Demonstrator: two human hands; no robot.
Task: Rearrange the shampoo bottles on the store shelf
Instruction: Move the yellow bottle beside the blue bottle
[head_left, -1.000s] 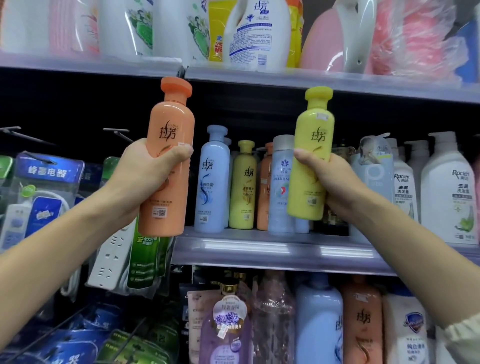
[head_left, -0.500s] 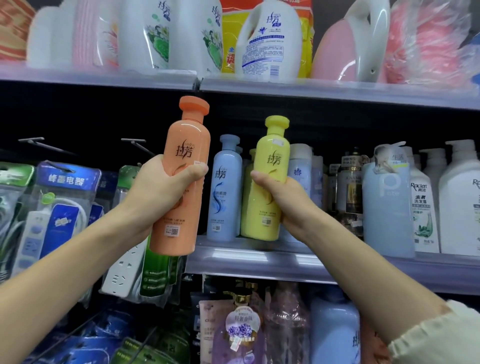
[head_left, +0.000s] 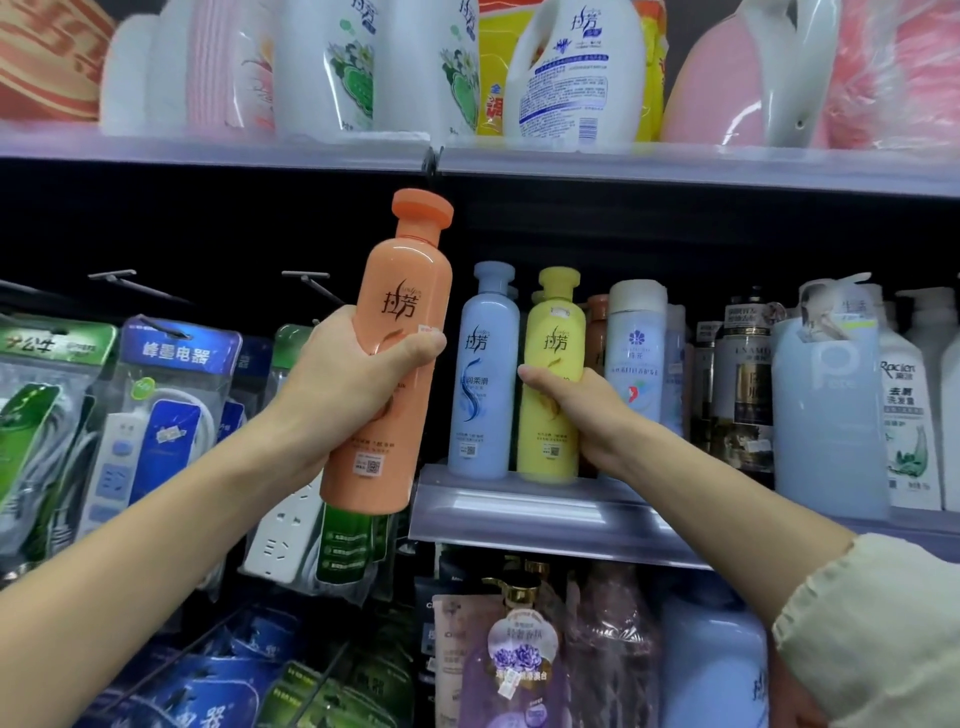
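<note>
My left hand grips an orange shampoo bottle and holds it upright in the air, left of the middle shelf. My right hand is wrapped around a yellow shampoo bottle that stands on the shelf at its front edge. A light blue bottle of the same brand stands right beside it on the left. More yellow and orange bottles are partly hidden behind these two.
Right of the yellow bottle stand a white-capped pale bottle, a dark bottle, a big pale blue pump bottle and white pump bottles. Packaged power strips hang at left. Detergent jugs fill the top shelf.
My right hand has carried the yellow bottle left and down, and it now stands on the shelf beside the blue bottle. The orange bottle has stayed raised in my left hand.
</note>
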